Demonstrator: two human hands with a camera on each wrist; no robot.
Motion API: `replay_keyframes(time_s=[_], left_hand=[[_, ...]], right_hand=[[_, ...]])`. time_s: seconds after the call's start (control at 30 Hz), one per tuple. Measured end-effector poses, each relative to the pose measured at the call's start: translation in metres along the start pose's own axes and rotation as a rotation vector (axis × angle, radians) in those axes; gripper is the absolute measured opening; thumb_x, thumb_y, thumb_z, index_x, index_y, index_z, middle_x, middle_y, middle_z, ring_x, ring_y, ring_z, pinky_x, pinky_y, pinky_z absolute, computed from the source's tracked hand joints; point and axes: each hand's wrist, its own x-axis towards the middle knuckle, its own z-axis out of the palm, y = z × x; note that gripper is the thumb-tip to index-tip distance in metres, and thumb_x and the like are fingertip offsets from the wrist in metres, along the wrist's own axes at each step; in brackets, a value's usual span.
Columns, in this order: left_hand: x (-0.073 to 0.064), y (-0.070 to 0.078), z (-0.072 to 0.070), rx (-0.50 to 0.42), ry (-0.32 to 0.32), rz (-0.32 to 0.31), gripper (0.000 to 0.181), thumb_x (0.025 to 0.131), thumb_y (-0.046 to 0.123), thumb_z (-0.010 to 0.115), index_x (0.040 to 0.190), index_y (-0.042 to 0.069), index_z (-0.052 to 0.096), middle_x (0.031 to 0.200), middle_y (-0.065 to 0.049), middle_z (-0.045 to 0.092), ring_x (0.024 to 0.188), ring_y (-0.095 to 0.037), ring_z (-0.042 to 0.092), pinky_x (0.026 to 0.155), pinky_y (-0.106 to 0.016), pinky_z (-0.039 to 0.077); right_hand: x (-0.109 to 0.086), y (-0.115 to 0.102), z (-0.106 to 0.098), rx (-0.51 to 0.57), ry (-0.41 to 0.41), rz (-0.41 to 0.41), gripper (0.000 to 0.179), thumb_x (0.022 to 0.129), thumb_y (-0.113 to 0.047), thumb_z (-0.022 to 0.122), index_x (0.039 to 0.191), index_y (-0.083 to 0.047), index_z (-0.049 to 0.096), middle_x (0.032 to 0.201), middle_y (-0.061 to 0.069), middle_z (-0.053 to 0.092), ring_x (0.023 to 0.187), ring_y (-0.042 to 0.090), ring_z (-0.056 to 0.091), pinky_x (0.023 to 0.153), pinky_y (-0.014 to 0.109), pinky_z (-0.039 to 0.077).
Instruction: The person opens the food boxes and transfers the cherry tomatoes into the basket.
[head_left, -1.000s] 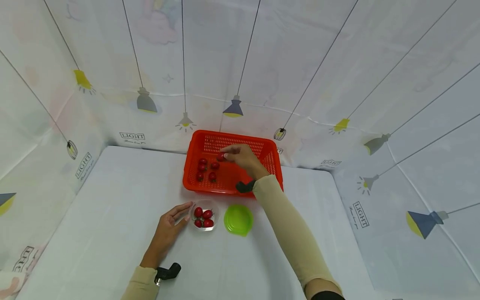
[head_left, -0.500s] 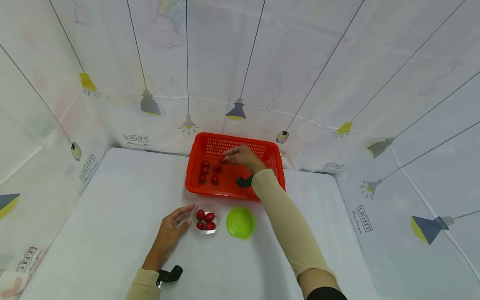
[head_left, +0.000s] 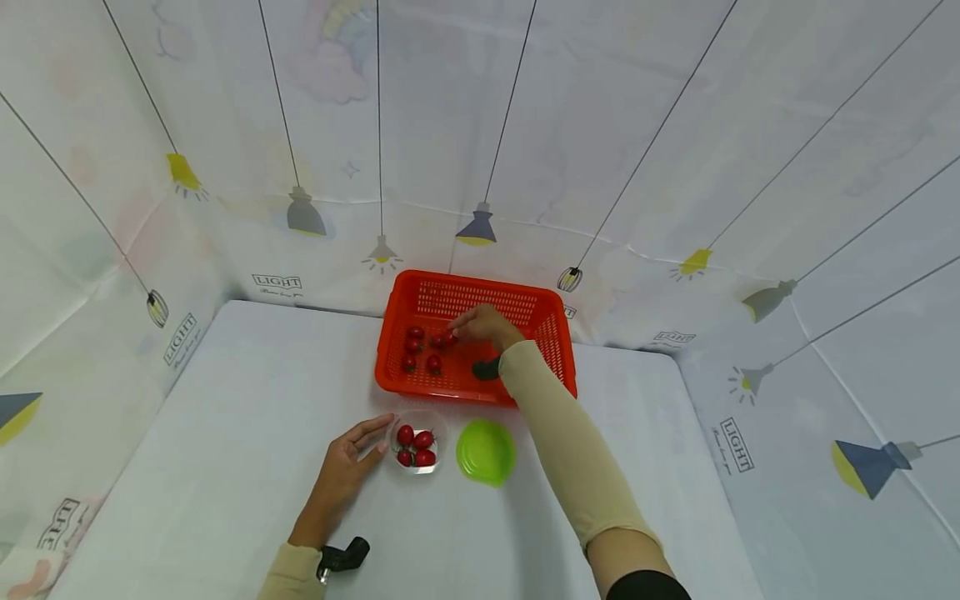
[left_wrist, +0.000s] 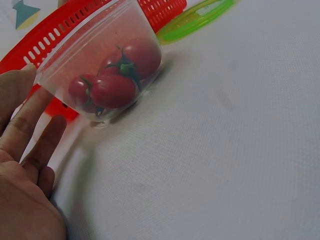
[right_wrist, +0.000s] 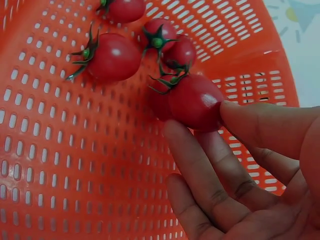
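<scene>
Well, the right hand [head_left: 486,327] pinches one tomato [right_wrist: 196,102] (thumb against fingers) inside the red basket [head_left: 442,392], nearer its left edge; the left hand [head_left: 343,473], fingers loosely extended, touches the clear tub [left_wrist: 90,57].

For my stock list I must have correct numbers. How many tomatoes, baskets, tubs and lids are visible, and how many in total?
Red basket: 1
Clear tub: 1
Green lid: 1
Tomatoes: 10 (4 in the tub, 5 lying in the basket, 1 pinched by the right hand)
Total: 13
</scene>
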Motion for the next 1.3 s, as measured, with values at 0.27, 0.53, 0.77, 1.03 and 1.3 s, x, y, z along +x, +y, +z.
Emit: replay_keyframes(time_s=[0.27, 0.53, 0.77, 1.03, 1.3], left_hand=[[0.001, -0.001, 0.000, 0.000, 0.002, 0.005, 0.047, 0.102, 0.024, 0.073, 0.148, 0.023, 0.061, 0.156, 0.004, 0.060, 0.150, 0.000, 0.044, 0.115, -0.008, 0.032], [0.000, -0.001, 0.000, 0.002, -0.004, 0.017, 0.047, 0.103, 0.023, 0.072, 0.148, 0.023, 0.061, 0.156, 0.003, 0.060, 0.151, -0.005, 0.046, 0.115, -0.011, 0.037], [0.001, -0.001, -0.001, 0.018, 0.002, 0.029, 0.045, 0.103, 0.023, 0.072, 0.147, 0.022, 0.061, 0.156, 0.003, 0.061, 0.150, -0.005, 0.047, 0.115, -0.011, 0.037], [0.000, -0.001, 0.001, 0.027, -0.004, 0.043, 0.046, 0.104, 0.021, 0.070, 0.149, 0.022, 0.060, 0.156, 0.002, 0.060, 0.151, -0.006, 0.046, 0.116, -0.012, 0.037], [-0.001, -0.002, -0.001, 0.021, -0.006, 0.030, 0.047, 0.103, 0.025, 0.071, 0.149, 0.024, 0.060, 0.156, 0.004, 0.060, 0.154, -0.009, 0.043, 0.115, -0.010, 0.035]], right_hand=[[0.010, 0.003, 0.009, -0.061, -0.013, -0.002, 0.026, 0.101, -0.003, 0.065, 0.123, -0.002, 0.079, 0.122, 0.013, 0.079, 0.118, 0.029, 0.072, 0.113, 0.047, 0.053], [0.019, 0.006, 0.015, -0.025, -0.027, 0.029, 0.025, 0.098, 0.002, 0.062, 0.118, 0.003, 0.078, 0.120, 0.017, 0.077, 0.109, 0.034, 0.076, 0.104, 0.047, 0.059], [0.023, 0.006, 0.019, 0.002, -0.036, 0.043, 0.023, 0.099, 0.002, 0.065, 0.118, 0.006, 0.075, 0.120, 0.018, 0.075, 0.112, 0.039, 0.075, 0.101, 0.048, 0.060], [0.021, 0.006, 0.023, -0.026, -0.009, 0.048, 0.018, 0.100, 0.000, 0.069, 0.116, 0.006, 0.073, 0.112, 0.015, 0.074, 0.107, 0.038, 0.076, 0.100, 0.047, 0.061], [0.016, 0.003, 0.022, -0.036, 0.009, 0.025, 0.015, 0.100, 0.003, 0.065, 0.111, 0.006, 0.074, 0.117, 0.014, 0.074, 0.106, 0.036, 0.076, 0.096, 0.046, 0.063]])
